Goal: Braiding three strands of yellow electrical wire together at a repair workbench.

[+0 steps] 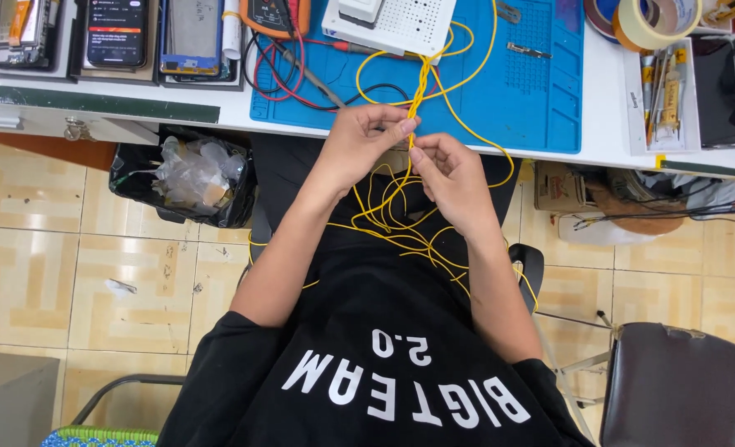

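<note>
Yellow wires (418, 91) pinched between both hands (409, 153).

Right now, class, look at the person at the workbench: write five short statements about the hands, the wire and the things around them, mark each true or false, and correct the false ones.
1. Both hands pinch yellow wire at the end of a braided length. True: the left hand and right hand meet there.
2. The braided length runs up onto a red mat. False: the mat is blue.
3. Loose yellow wire hangs tangled in the person's lap. True.
4. A bin lined with a black bag stands on the floor to the left of the person's arms. True.
5. The rolls of tape lie on the floor. False: they sit on the white table.
</note>
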